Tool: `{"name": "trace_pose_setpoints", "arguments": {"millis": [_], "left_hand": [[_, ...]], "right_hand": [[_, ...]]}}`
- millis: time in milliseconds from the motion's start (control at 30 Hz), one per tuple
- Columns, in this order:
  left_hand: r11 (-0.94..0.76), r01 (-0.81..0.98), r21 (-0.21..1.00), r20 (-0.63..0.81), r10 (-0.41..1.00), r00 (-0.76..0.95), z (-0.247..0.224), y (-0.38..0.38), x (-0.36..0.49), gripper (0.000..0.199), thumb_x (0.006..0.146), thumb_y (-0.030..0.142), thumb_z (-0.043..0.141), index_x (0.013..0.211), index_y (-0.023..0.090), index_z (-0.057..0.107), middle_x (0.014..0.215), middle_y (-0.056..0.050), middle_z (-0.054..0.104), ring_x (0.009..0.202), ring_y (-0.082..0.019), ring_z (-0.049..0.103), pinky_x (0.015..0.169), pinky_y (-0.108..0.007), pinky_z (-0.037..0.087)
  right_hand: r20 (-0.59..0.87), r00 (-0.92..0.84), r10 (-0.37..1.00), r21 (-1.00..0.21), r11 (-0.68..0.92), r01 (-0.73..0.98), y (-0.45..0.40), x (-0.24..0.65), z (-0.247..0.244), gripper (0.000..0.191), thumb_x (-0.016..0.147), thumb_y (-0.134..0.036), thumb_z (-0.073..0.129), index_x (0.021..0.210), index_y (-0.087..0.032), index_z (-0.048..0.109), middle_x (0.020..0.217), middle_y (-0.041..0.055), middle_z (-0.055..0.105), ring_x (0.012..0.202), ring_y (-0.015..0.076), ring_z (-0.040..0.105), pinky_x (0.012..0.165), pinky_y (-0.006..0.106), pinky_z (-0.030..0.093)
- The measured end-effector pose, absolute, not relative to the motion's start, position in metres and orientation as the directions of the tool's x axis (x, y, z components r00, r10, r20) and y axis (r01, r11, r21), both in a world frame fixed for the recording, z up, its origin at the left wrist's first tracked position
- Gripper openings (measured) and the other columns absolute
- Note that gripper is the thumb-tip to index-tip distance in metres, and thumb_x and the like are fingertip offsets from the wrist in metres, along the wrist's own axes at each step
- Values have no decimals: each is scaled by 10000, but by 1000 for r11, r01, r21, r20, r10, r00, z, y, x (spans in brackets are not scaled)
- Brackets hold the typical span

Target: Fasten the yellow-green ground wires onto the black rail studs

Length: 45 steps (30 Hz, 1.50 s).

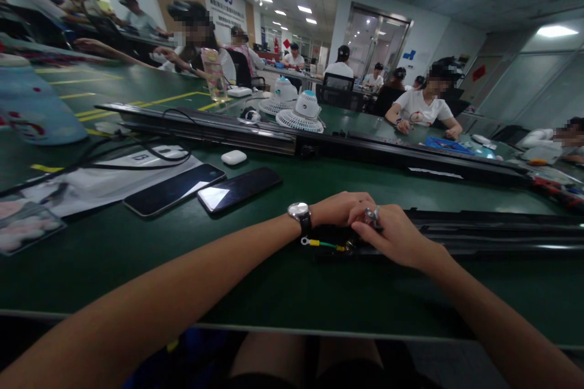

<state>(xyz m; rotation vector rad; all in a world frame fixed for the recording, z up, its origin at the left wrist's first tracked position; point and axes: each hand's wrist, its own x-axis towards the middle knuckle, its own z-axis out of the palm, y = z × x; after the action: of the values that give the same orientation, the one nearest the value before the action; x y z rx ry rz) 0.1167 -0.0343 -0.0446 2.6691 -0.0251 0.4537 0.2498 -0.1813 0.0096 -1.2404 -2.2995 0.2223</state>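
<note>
My left hand (343,209), below a wristwatch (298,211), reaches over the near end of a long black metal rail (479,234). Its fingers are curled and partly hidden behind my right hand (396,236). The right hand's fingers are bent in and meet the left ones above the rail end. A small shiny silver piece (371,214) shows at the fingers; whether it is gripped or worn I cannot tell. From the rail end, a short green-and-yellow wire with a ring terminal (314,243) sticks out to the left, under my left wrist.
Behind lies another long black rail (374,151). To the left are two phones (241,188), an earbud case (233,158), a white bag (123,176), black cable and a blue bottle (39,100). Beyond stand two white fans (303,110). Several people sit around.
</note>
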Motion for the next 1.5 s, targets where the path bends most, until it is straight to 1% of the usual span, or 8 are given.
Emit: {"name": "trace_pose_setpoints", "arguments": {"millis": [233,433,633,733,900,1067,1333,1500], "left_hand": [[-909,-92,406,325,49,945,-44,-34,116,271,842,134,739,1101,185,676,1308,-76,614,1084,-209,649,955,-317,499],[-915,-88,394,326,49,944,-45,-33,116,268,850,157,744,1111,190,691,1296,-86,611,1074,-219,654,940,-330,504],[-919,-88,385,329,47,943,-45,-34,116,296,837,174,766,1125,203,703,1277,-81,621,1059,-214,659,929,-308,500],[-919,-94,384,335,43,941,-45,-34,116,277,852,145,742,1120,201,704,1261,-77,630,1056,-200,660,930,-296,498],[-918,-105,382,340,34,940,-46,-34,117,233,872,101,703,1095,167,698,1198,-77,654,1026,-179,662,919,-274,500],[-919,-104,379,338,32,941,-46,-33,117,257,866,107,712,1107,194,699,1212,-64,657,1062,-190,655,949,-290,493],[-921,-118,372,345,19,939,-48,-30,117,266,864,105,720,1113,197,708,1236,-68,654,1078,-193,650,957,-299,488],[-921,-131,366,353,7,936,-49,-30,117,216,924,134,662,1137,163,691,1238,-95,651,1080,-200,644,958,-305,486]], "right_hand": [[308,-468,829,-396,558,729,-179,249,10,155,1032,-297,548,956,-210,651,808,-6,689,689,154,631,681,277,442],[261,-491,831,-421,555,717,-177,255,14,85,983,-274,658,929,-209,670,812,-18,708,727,154,665,692,267,464],[271,-493,827,-438,562,702,-176,259,15,55,959,-263,698,938,-212,689,833,-16,736,758,156,692,710,260,483],[302,-490,818,-434,575,693,-176,260,13,71,963,-270,687,931,-208,699,843,-6,747,767,163,700,717,268,480],[358,-487,797,-432,604,670,-177,261,14,166,1017,-267,589,910,-197,695,779,-10,730,715,149,687,702,267,472],[370,-509,777,-439,629,642,-179,260,17,182,1026,-267,566,923,-187,693,785,-10,727,710,139,680,693,257,477],[335,-569,751,-456,658,599,-176,261,16,170,1027,-247,574,951,-192,716,936,14,752,848,156,704,792,282,505],[334,-601,726,-469,681,563,-177,261,19,173,1034,-264,572,987,-215,731,951,4,754,886,152,707,841,283,510]]}}
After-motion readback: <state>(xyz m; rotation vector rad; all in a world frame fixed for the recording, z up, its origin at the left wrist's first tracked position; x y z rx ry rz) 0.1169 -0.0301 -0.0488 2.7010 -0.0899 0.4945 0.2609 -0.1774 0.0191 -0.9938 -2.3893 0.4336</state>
